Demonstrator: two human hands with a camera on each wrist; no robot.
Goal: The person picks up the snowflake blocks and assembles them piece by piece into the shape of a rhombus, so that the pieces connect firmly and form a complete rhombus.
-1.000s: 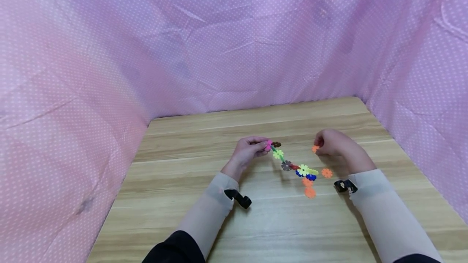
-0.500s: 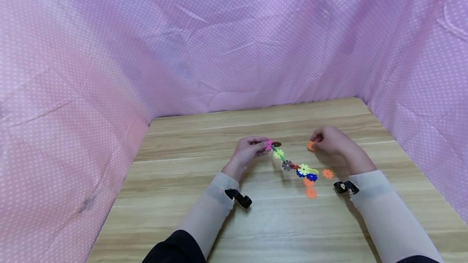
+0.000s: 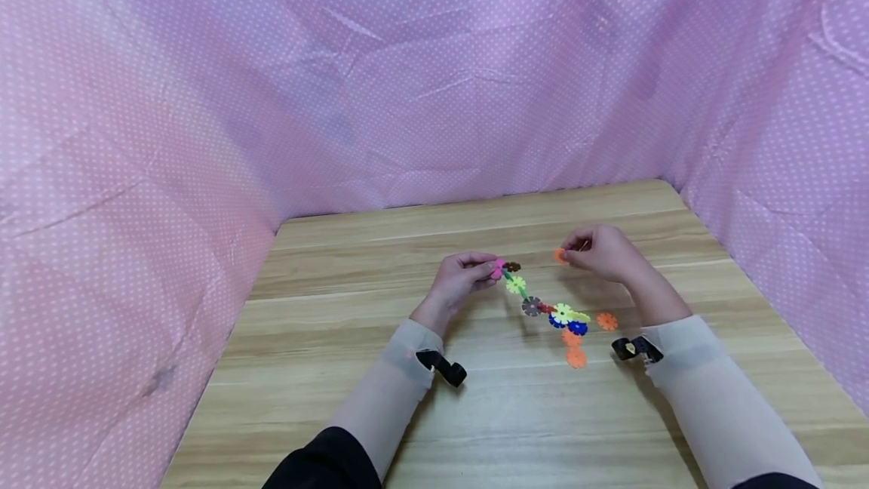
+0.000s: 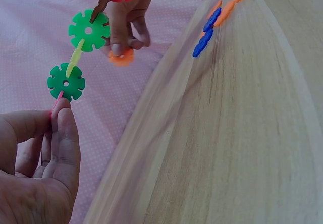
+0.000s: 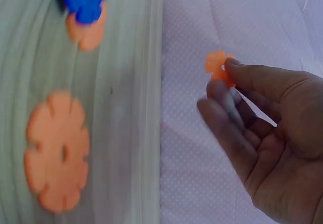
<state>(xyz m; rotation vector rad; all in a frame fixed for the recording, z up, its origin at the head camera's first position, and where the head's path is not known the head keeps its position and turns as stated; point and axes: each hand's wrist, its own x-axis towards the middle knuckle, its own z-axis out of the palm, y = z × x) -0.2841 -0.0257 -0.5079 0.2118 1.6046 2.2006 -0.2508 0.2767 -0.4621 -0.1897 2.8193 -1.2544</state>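
My left hand (image 3: 456, 285) pinches a pink flower-shaped interlocking disc (image 3: 498, 269) at one end of a joined chain. The chain runs through green discs (image 4: 75, 31), a lime disc (image 3: 514, 284), a grey disc (image 3: 529, 305) and a red disc (image 3: 545, 309). Its held end is raised off the table; a brown disc (image 3: 512, 266) shows beside the pink one. Off to the right, my right hand (image 3: 604, 253) pinches a loose orange disc (image 5: 216, 62) between thumb and fingertips, apart from the chain. In the left wrist view, the fingers largely cover the pink disc.
Near the chain's lower end are blue discs (image 3: 578, 328) and orange discs (image 3: 575, 358). A separate orange disc (image 3: 607, 321) lies flat on the wooden table (image 3: 326, 368), right of the chain. Pink dotted cloth (image 3: 434, 81) hangs around the table's far and side edges.
My right hand has moved left and slightly farther back with the orange disc, closer to the pink disc. The left hand and the chain have stayed almost still.
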